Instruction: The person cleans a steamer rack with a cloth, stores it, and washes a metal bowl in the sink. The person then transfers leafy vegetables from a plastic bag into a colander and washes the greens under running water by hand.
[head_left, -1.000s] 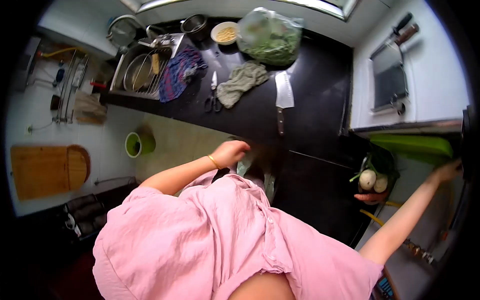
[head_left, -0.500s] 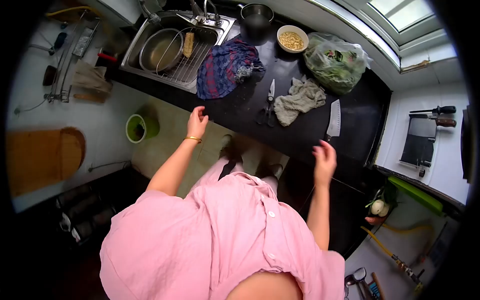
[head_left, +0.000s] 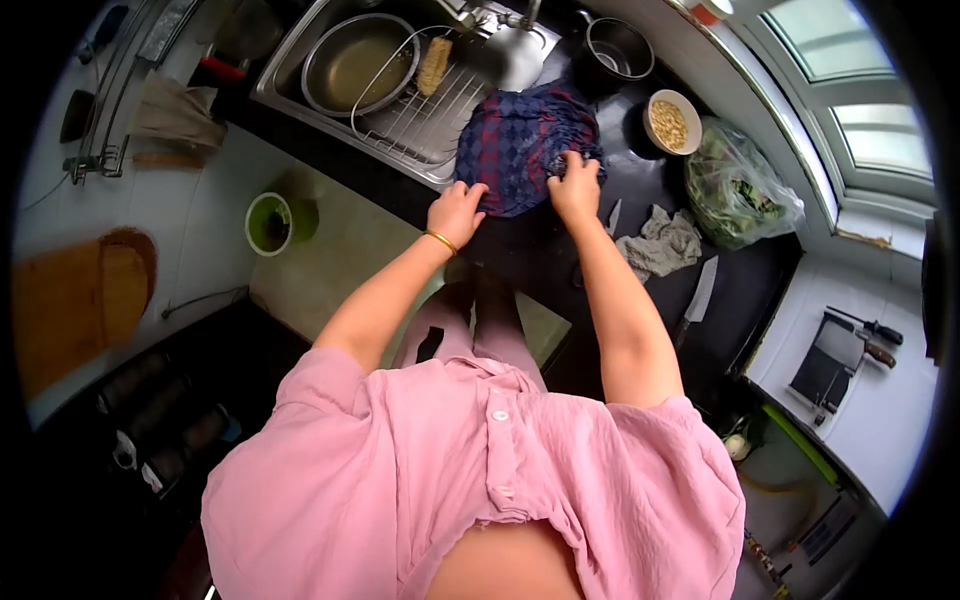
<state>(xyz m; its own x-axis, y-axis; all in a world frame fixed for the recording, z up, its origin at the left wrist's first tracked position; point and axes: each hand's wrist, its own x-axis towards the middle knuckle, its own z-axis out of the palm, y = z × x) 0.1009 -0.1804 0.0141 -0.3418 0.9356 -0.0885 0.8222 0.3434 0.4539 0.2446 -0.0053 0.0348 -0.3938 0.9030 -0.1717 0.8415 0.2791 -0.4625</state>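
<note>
Change: left hand (head_left: 456, 213) and right hand (head_left: 575, 190), clear of the checked cloth (head_left: 525, 135) half a second earlier, now meet it.
Left fingers: half curled at the near-left edge; grip unclear.
Right fingers: bent on the right side; grip unclear.
Cloth: one, on the counter (head_left: 632, 176) at the sink's (head_left: 432, 142) edge.
Count: one bowl (head_left: 654, 134), one bag (head_left: 740, 195), one knife (head_left: 704, 290).

Two-pane window (head_left: 850, 92), upper right: pale frame, admits daylight. Glossy black countertop (head_left: 745, 290): extends below the window along the wall. White wall (head_left: 195, 220): left side. Beige floor (head_left: 350, 220): between left wall and countertop.
</note>
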